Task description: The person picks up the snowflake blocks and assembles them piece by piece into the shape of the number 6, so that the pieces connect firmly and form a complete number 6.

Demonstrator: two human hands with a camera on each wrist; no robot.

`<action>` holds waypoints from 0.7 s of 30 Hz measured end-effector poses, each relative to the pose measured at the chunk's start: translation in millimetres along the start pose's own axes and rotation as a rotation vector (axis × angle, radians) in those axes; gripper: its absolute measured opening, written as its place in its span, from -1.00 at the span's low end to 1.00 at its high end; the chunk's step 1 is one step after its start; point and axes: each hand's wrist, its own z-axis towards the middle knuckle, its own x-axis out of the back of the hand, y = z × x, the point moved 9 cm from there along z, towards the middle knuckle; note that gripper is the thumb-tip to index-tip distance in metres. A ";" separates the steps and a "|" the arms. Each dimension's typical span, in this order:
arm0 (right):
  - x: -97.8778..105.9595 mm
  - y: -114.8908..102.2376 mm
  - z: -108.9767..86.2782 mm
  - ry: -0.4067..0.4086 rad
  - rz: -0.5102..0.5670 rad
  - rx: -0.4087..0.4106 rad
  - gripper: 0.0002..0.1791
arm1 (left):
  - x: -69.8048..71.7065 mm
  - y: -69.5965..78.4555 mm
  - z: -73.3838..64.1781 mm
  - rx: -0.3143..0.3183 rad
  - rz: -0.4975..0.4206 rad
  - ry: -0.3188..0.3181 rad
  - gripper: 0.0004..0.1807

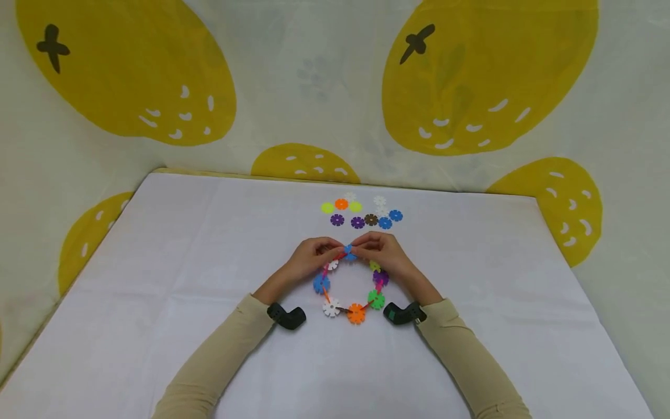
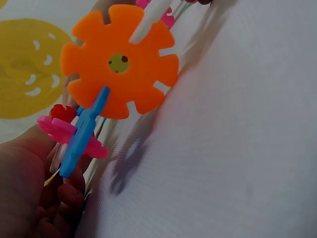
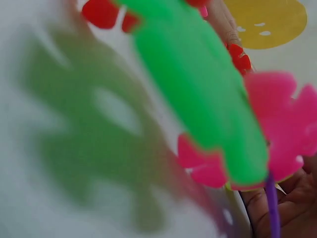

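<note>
A ring of slotted plastic flower discs, linked edge to edge, stands over the white cloth between both hands. Its near side shows an orange disc, a white disc and a green disc. At the ring's far side is a blue disc. My left hand pinches the ring just left of that disc, by a red piece. From the other side my right hand pinches at the blue disc, thumb and fingers almost meeting the left's. Fingertips hide the exact joint. A pink disc looms close in the right wrist view.
Loose discs lie beyond the hands, among them a purple disc, a brown disc, an orange disc and a blue disc. Behind the white-covered table hangs a lemon-print cloth.
</note>
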 end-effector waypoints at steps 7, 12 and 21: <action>2.0 6.5 2.9 0.038 -0.036 -0.016 -0.74 | 1.5 -0.4 0.4 -0.006 0.045 -0.005 -0.75; 21.1 10.8 0.3 0.139 0.026 -0.088 -0.65 | 1.9 -1.0 0.8 -0.015 -0.010 -0.006 -0.77; 67.3 24.7 -4.9 0.343 0.050 -0.109 -0.63 | -1.0 0.2 -0.8 -0.011 -0.062 -0.037 -0.80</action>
